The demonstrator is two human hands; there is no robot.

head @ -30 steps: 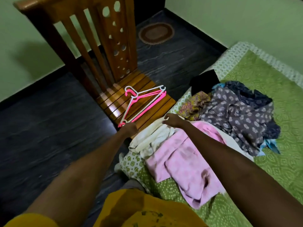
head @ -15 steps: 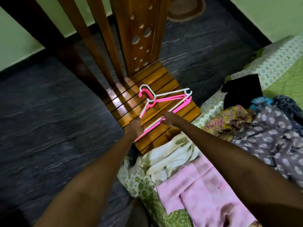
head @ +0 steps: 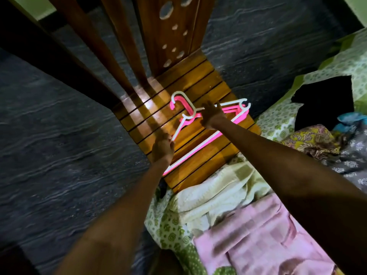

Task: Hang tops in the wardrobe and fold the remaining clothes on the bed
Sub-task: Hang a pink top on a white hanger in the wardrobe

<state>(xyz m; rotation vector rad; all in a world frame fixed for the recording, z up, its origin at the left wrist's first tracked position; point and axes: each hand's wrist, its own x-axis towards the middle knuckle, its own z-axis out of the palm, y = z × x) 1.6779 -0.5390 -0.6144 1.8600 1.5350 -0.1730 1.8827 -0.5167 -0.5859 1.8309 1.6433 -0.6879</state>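
While the dark floor (head: 59, 155) fills most of the view, a bed (head: 337, 62) with a green patterned sheet runs along the right, piled with clothes: a cream garment (head: 214, 193) at the near edge, a pink one (head: 258, 241) beside it, a black one (head: 325, 104) and printed pieces further back. None of them is on a hanger yet. A wooden chair (head: 198, 76) stands just beside the bed corner, its slatted seat touching or almost touching the sheet, its tall back rising toward the camera.

On the seat lies a small stack of hangers (head: 198, 149), pink and white, hooks pointing toward the chair back. The left hand (head: 162, 147) rests at the near-left end of the stack with its fingers bent over the white arm, though I cannot tell whether it truly grips it. The right hand (head: 213, 115) hovers over the necks of the hangers with fingers spread wide, holding nothing.

The step in hand looks like separating one hanger. It would go best with the left hand pinning the stack while the right closes on the top white neck and lifts straight up, since the hooks nest and could drag the others along. The chair back crowds the far side; open room lies toward the bed and over the floor at left.
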